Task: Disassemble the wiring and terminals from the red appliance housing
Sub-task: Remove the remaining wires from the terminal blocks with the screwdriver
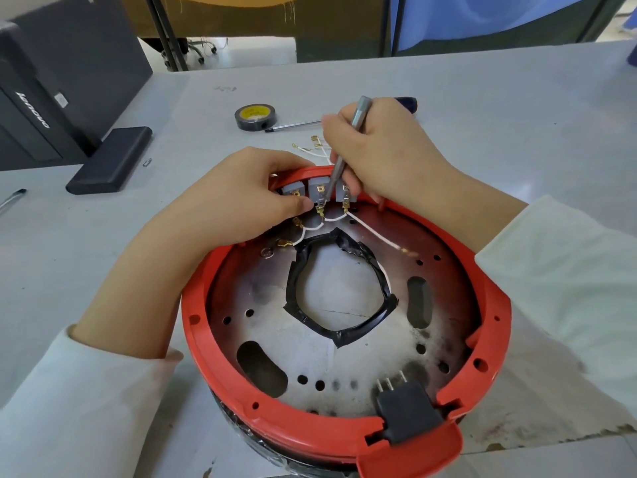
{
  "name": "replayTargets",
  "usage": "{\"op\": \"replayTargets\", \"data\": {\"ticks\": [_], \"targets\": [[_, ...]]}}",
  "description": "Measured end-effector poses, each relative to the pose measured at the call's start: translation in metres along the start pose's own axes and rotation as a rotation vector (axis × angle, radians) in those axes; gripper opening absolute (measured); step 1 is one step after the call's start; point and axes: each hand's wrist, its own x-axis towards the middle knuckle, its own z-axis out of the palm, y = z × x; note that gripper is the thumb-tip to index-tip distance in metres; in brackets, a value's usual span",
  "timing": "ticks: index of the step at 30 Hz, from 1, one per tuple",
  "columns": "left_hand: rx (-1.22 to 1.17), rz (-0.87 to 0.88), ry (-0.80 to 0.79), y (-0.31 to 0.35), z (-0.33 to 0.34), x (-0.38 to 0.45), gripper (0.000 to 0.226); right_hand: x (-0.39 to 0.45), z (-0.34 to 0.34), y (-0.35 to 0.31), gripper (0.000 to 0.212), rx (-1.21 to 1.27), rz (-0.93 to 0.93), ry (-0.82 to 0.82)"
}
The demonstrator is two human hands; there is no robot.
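Lying beyond the red housing, some freed wires were seen; others remained, pried by the tool gripped in the right hand, left hand pinching a terminal.

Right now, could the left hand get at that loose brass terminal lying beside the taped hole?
Probably yes. The left hand rests on the red housing rim just above the terminal, and nothing covers it.

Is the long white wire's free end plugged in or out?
Out. The long white wire ends in a bare brass terminal lying loose on the metal plate.
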Motion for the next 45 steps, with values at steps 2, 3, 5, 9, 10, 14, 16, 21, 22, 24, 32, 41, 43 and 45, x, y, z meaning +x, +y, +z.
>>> {"op": "replayTargets", "data": {"ticks": [2, 3, 5, 9, 10, 14, 16, 21, 22, 24, 32, 41, 43, 45], "targets": [[-0.005, -0.007, -0.003, 0.0, -0.001, 0.0, 0.027, -0.002, -0.004, -0.002, 0.042, 0.064, 0.001, 0.011], [-0.012, -0.015, -0.007, 0.0, -0.001, 0.0, 0.026, -0.002, -0.006, -0.004, 0.041, 0.085, 0.004, 0.007], [0.014, -0.023, -0.008, 0.0, 0.0, -0.001, 0.025, -0.004, -0.011, -0.005, 0.038, 0.098, 0.013, -0.015], [0.047, -0.042, 0.005, 0.001, 0.0, 0.0, 0.029, -0.012, -0.023, -0.005, 0.034, 0.14, 0.062, -0.006], [0.049, -0.051, 0.01, 0.001, 0.0, 0.0, 0.03, -0.014, -0.025, -0.004, 0.035, 0.161, 0.084, 0.018], [0.084, -0.072, 0.043, 0.003, 0.003, -0.003, 0.03, -0.018, -0.022, 0.001, 0.035, 0.257, 0.133, 0.114], [0.094, -0.087, 0.057, 0.005, 0.004, -0.006, 0.028, -0.016, -0.018, 0.002, 0.036, 0.254, 0.131, 0.128], [0.194, -0.115, 0.128, 0.008, 0.008, -0.016, 0.029, -0.01, -0.016, 0.0, 0.037, 0.199, 0.083, 0.05], [0.221, -0.126, 0.127, 0.009, 0.009, -0.018, 0.03, -0.009, -0.016, 0.0, 0.037, 0.202, 0.077, 0.032], [0.244, -0.144, 0.081, 0.01, 0.008, -0.02, 0.031, -0.008, -0.016, -0.001, 0.038, 0.216, 0.075, 0.004], [0.163, -0.039, -0.126, 0.022, -0.002, 0.006, 0.045, -0.007, -0.015, 0.001, 0.04, 0.227, 0.066, 0.017], [0.255, 0.082, -0.082, 0.008, 0.009, 0.005, 0.061, 0.001, -0.015, -0.001, 0.038, 0.211, 0.066, -0.009], [0.253, 0.074, -0.071, 0.007, 0.01, 0.006, 0.061, 0.003, -0.017, -0.004, 0.037, 0.192, 0.07, -0.046], [0.257, 0.076, -0.069, 0.006, 0.011, 0.007, 0.059, 0.002, -0.022, -0.008, 0.035, 0.136, 0.063, -0.083]]}}
